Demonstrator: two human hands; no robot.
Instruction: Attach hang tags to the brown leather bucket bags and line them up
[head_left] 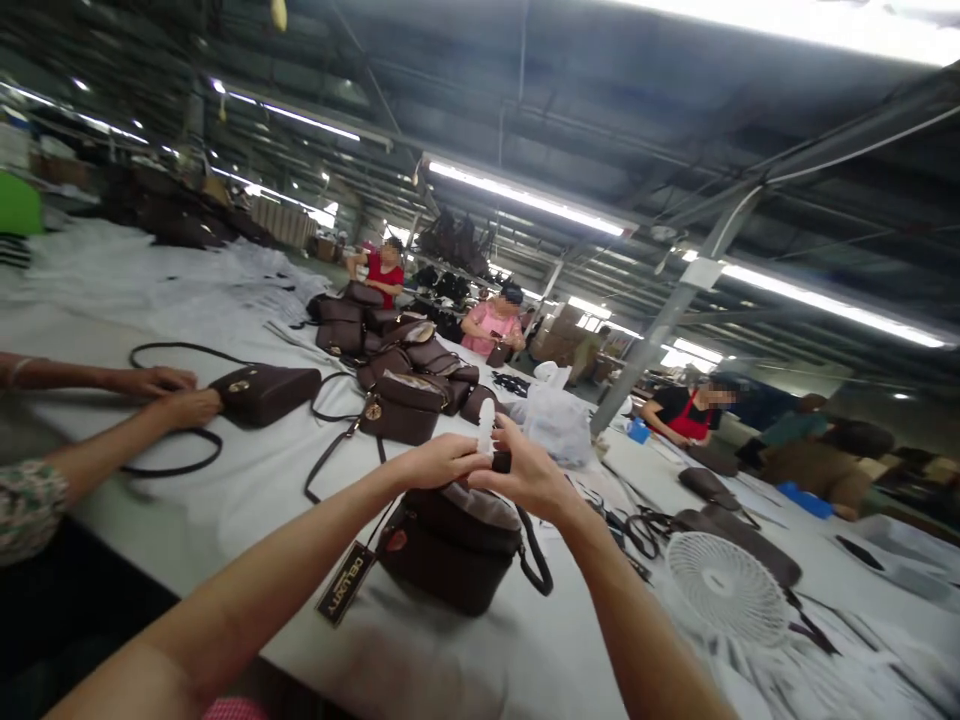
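Observation:
In front of me on the table stands a dark brown handbag [450, 560], its top open with a greyish lining showing. A black hang tag with gold lettering [345, 583] hangs at its left side, and a dark strap [536, 560] loops at its right. Above the opening, my left hand [442, 461] is closed with its fingertips on a narrow white piece with an uneven edge [487, 428]. My right hand [529, 472] curls its fingers and thumb round the same piece from the right. A small black part [501, 461] shows between the hands; its kind is unclear.
More brown handbags [405, 405] are heaped beyond. At left, another person's hands [184, 400] touch a strapped bag [262, 393]. A white plastic bag [555, 420] lies behind my hands; a white fan [726, 590] stands right. Co-workers are across the table.

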